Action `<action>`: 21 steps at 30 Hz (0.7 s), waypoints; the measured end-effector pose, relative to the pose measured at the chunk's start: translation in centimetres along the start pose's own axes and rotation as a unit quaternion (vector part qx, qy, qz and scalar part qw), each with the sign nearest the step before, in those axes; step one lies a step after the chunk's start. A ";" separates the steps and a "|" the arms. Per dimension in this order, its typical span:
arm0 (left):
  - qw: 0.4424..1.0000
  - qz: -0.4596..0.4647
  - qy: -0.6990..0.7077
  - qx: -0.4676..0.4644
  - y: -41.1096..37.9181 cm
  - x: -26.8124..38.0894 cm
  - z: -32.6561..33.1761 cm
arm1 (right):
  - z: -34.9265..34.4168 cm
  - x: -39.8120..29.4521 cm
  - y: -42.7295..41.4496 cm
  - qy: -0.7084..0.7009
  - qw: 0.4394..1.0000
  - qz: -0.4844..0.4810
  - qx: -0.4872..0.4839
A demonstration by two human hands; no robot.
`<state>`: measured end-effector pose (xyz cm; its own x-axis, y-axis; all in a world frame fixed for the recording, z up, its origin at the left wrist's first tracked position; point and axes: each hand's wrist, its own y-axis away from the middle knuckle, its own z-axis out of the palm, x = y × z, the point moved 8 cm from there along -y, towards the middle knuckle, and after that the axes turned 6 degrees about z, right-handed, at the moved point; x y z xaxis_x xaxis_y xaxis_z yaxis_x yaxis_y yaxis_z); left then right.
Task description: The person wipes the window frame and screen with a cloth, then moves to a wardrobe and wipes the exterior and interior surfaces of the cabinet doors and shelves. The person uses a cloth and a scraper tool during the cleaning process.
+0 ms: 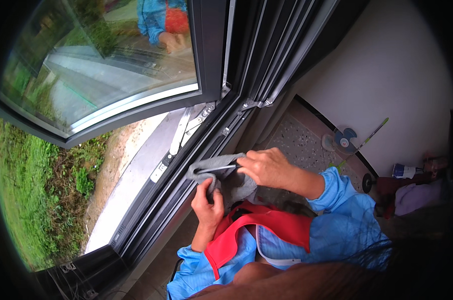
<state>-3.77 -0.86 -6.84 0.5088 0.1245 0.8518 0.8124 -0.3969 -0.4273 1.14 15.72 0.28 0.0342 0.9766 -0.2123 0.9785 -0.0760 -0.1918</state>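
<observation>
A grey cloth (245,185) hangs between my hands, just inside the sill of the open window. My left hand (207,206) pinches a fold of it between thumb and fingers. Across the cloth lies a slim metal tool (217,168), its tip tucked into a fold. My right hand (267,167) grips the tool's other end along with the cloth's upper edge; the fingers hide the handle, so I cannot tell its exact kind. Beside the cloth runs the dark window frame track (196,140), with a metal friction-stay hinge (191,129) beyond it.
The glazed sash (136,108) swings outward at upper left, over a pale outside ledge (132,176) and grass. A dark panel (87,270) stands at lower left. Indoors, a fan (344,140) and a green-tipped pole (374,133) rest by the wall.
</observation>
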 end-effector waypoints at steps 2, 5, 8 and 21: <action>1.000 0.021 0.001 -0.023 -0.9 -0.4 2.0 | -0.6 2.5 -0.7 0.042 0.999 0.026 0.010; 0.998 0.005 0.019 -0.060 -3.8 -0.3 5.4 | -2.4 7.5 0.2 0.130 0.982 0.135 0.017; 0.990 0.034 0.073 -0.115 -5.5 0.1 8.7 | -6.3 8.3 2.2 0.167 0.961 0.218 0.025; 0.980 0.099 0.141 -0.101 -4.5 1.8 8.2 | -1.1 10.1 6.3 -0.387 0.852 0.346 -0.073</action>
<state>-4.20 8.65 -5.88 0.5289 -0.2175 0.8203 0.6188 -0.5627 -0.5481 7.87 25.32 -2.01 0.5238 0.2799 -0.8045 0.7957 -0.4978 0.3449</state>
